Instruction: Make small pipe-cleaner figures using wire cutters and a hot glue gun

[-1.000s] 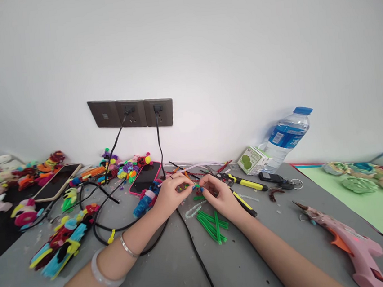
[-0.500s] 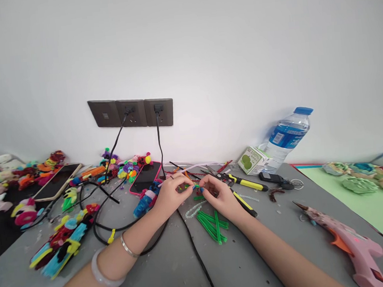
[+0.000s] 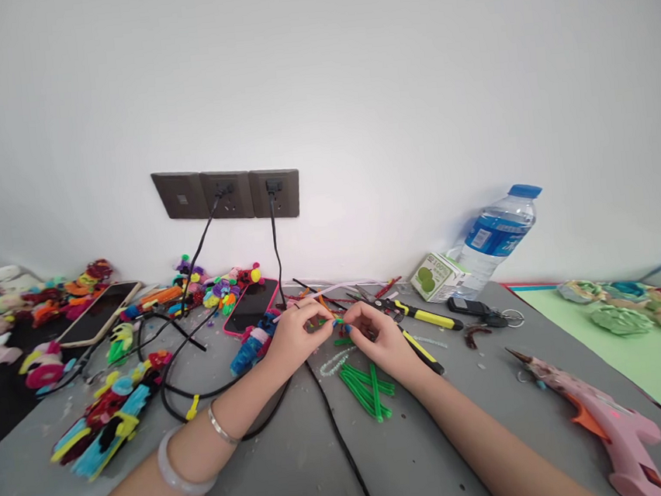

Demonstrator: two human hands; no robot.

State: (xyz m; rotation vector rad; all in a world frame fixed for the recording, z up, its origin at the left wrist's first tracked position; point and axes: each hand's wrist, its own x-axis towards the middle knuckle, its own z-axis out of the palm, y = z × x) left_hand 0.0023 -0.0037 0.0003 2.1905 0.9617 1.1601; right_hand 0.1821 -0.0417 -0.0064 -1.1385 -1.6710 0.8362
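Just above the grey table, my left hand (image 3: 301,335) and my right hand (image 3: 381,338) meet fingertip to fingertip. Each is closed in a pinch on a small green pipe cleaner (image 3: 339,321), which shows only in part between the fingers. Below them lie several cut green pipe cleaners (image 3: 368,391) in a loose bunch. A pale glittery pipe cleaner (image 3: 333,363) curves across the table under my hands. Yellow-and-black pliers (image 3: 424,315) rest beside my right hand, and a blue fuzzy figure (image 3: 248,353) lies next to my left wrist.
A pink glue gun (image 3: 610,420) lies at right. Behind stand a tilted water bottle (image 3: 496,236) and a juice carton (image 3: 435,277); car keys (image 3: 476,308) lie in front. Black cables (image 3: 336,427) cross the table. Phones (image 3: 100,315) and colourful fuzzy figures (image 3: 110,417) fill the left.
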